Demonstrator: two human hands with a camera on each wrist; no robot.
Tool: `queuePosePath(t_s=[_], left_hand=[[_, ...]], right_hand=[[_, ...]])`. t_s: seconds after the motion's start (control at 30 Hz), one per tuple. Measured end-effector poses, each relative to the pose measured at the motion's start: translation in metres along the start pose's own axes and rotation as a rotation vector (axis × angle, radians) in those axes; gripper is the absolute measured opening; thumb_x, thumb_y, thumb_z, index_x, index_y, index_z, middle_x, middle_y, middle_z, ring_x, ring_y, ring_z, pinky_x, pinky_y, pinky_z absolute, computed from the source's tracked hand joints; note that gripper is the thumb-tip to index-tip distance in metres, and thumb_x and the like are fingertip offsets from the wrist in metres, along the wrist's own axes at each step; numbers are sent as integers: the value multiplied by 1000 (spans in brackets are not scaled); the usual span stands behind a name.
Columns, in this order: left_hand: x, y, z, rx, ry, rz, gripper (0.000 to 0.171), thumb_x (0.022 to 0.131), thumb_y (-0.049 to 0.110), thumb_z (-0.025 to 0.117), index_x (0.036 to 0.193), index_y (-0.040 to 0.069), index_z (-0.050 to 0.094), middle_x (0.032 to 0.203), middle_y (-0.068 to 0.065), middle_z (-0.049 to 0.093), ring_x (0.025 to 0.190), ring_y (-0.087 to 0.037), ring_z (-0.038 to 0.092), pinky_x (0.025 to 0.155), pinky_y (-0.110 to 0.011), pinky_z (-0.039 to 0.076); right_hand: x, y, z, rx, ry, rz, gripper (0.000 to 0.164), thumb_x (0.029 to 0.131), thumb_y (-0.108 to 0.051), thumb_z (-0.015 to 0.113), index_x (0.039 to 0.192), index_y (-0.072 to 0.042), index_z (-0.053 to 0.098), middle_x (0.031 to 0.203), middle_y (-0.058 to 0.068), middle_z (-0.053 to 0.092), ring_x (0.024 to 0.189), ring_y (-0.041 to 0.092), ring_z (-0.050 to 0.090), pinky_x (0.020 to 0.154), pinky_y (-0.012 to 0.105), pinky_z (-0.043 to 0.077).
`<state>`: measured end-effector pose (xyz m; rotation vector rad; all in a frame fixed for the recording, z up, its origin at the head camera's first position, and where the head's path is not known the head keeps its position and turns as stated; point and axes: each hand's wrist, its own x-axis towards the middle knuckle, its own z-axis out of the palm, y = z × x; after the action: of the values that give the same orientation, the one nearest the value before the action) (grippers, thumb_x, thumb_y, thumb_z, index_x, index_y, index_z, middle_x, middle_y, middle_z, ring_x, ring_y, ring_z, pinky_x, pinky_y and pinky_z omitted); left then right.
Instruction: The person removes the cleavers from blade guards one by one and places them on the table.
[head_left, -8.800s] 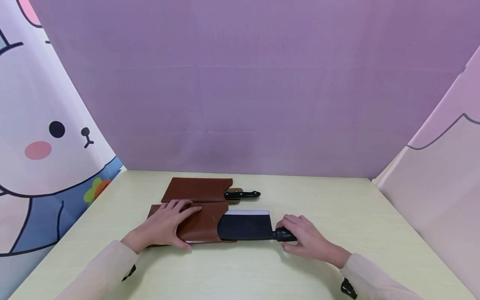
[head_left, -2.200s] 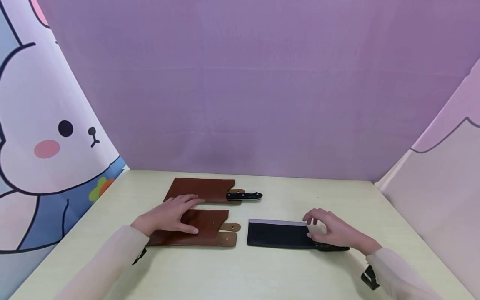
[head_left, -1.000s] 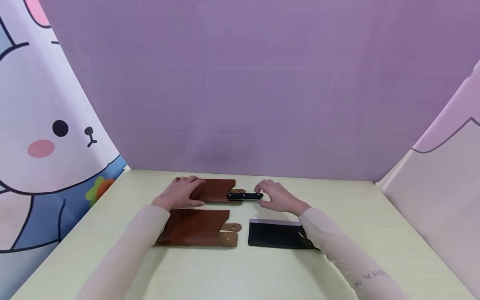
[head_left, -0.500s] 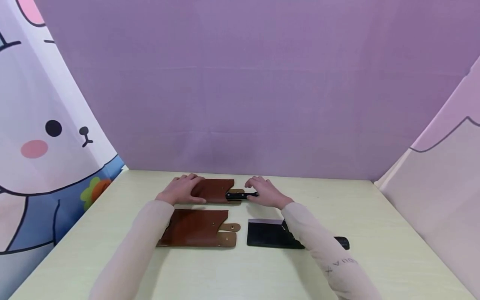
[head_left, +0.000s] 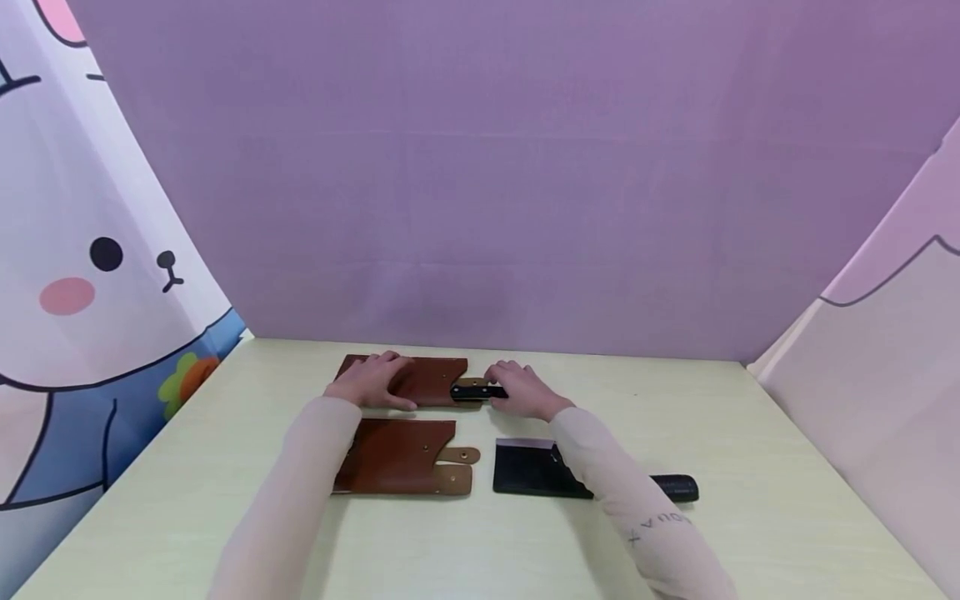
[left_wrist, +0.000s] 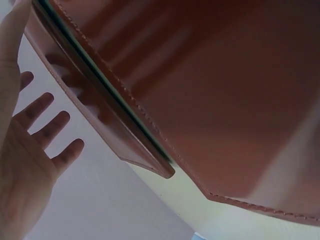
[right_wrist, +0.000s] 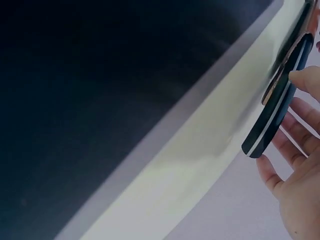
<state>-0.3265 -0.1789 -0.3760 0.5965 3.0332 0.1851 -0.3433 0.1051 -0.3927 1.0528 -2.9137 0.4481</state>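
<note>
At the back of the table, a brown leather knife sheath point(head_left: 433, 380) lies flat with a black-handled knife point(head_left: 471, 392) in it, only the handle showing. My left hand point(head_left: 372, 382) rests over this sheath, fingers spread and slightly bent toward its far edge. My right hand point(head_left: 522, 390) is at the handle's end; in the right wrist view, the thumb lies on the near side of the knife handle point(right_wrist: 270, 120) and the fingers behind it. Nearer to me lies a second brown sheath point(head_left: 405, 458), its two straps loose, partly under my left sleeve.
A cleaver point(head_left: 525, 471) lies right of the front sheath, its dark blade partly hidden under my right forearm and its black handle pointing right. The pale table point(head_left: 420, 550) ends at a purple backdrop point(head_left: 480, 183). A cartoon-printed cloth point(head_left: 45, 208) hangs at the left.
The cleaver has come out of the front sheath and been set down on the right. Both hands have moved back to the rear sheath, the right one closing in on the knife handle.
</note>
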Motion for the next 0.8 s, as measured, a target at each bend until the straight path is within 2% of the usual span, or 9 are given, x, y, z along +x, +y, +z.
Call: queuePosePath(t_s=[0.3,0.5,0.8], left_hand=[[4,3,7,-57,-47,-30,87,71,57,68,140,15,36,144,-15,35,131,-39,32,103,-61,23],[6,5,10,-48,-55,-33,86,72,55,68,139,13,37,143,-16,35,130,-40,33,102,-62,25],[10,5,10,-17,-45,-29,87,70,54,70,139,12,38,141,-16,38,128,-39,35,101,-60,27]], right_hand=[[3,1,7,-37,-29,19,25,86,-18,63,109,-10,58,106,3,59,100,20,51,86,42,37],[4,0,8,-38,-45,6,28,88,-18,60,114,-8,58,112,6,59,106,23,52,92,49,38],[5,-2,7,-54,-52,-39,30,88,-14,59,118,-10,58,109,7,59,103,24,53,85,47,41]])
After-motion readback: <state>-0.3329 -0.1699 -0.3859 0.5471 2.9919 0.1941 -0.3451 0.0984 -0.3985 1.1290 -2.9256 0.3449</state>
